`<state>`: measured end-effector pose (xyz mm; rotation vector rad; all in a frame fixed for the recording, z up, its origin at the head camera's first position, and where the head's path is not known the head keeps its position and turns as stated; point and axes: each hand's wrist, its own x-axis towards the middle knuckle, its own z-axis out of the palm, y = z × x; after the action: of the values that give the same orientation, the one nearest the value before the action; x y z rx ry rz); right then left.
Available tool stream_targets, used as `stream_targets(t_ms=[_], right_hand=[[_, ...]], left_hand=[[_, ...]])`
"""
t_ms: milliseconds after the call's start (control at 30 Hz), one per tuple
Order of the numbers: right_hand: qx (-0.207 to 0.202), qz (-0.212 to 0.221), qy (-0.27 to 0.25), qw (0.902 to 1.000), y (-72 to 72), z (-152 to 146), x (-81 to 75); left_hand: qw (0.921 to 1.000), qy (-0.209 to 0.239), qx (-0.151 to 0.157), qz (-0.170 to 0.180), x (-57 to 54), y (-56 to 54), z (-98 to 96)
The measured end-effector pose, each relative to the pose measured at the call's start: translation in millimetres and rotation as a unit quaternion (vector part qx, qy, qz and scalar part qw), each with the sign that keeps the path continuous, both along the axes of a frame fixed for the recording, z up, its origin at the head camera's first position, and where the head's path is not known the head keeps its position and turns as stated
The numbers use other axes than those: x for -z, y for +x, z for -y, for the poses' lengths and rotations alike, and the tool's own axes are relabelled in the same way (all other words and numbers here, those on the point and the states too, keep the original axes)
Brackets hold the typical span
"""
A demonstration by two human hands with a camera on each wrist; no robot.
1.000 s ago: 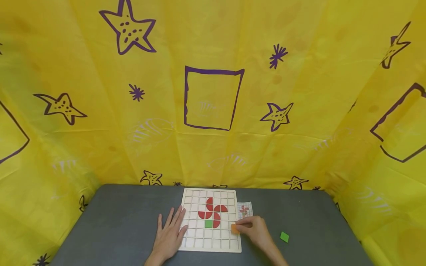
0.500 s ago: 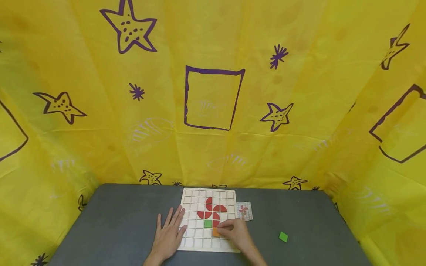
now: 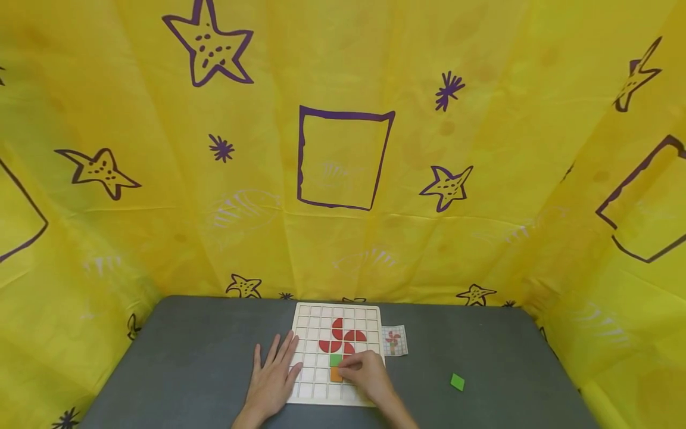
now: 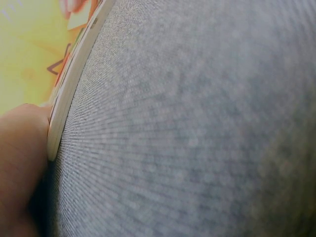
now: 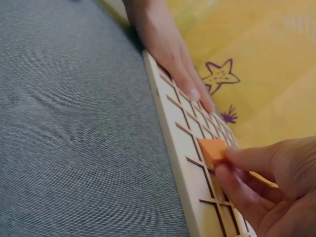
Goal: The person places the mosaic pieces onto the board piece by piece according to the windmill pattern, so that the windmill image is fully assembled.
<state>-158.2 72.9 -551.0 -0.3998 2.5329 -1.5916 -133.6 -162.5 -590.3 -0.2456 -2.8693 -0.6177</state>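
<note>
An orange square tile (image 3: pixel 336 374) is pinched between the thumb and fingers of my right hand (image 3: pixel 367 375), over the cell just below the green square tile (image 3: pixel 335 360). The right wrist view shows the orange tile (image 5: pixel 213 150) tilted above the grid. Both tiles are at the pale wooden grid board (image 3: pixel 312 391), where several red quarter-circle tiles (image 3: pixel 329 346) form a pinwheel; its lower right part is partly hidden by my hand. My left hand (image 3: pixel 271 376) lies with spread fingers along the board's left edge, fingertips and thumb touching it.
Beside the board's right edge lies a small pattern card (image 3: pixel 395 341) with a printed pinwheel. A loose green diamond-shaped tile (image 3: pixel 457 382) rests on the grey table (image 3: pixel 504 351) farther right. Behind the table hangs a yellow cloth (image 3: pixel 343 250) with starfish drawings.
My right hand has carried the orange tile leftward from the board's right edge to under the green square. My left hand has stayed in place.
</note>
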Motion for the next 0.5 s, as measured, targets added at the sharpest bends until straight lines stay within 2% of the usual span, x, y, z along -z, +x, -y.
stream_targets(t_ms=[233,500], right_hand=[[0.021,-0.013,0.027,0.9993,1.2,6.3,5.6],[0.045,-0.059,0.04,0.9965,6.6,8.1,10.6]], left_hand=[[0.9999,-0.002,-0.003,-0.012,-0.2,-0.1,1.9],[1.0,0.001,0.001,0.007,-0.1,-0.9,0.8]])
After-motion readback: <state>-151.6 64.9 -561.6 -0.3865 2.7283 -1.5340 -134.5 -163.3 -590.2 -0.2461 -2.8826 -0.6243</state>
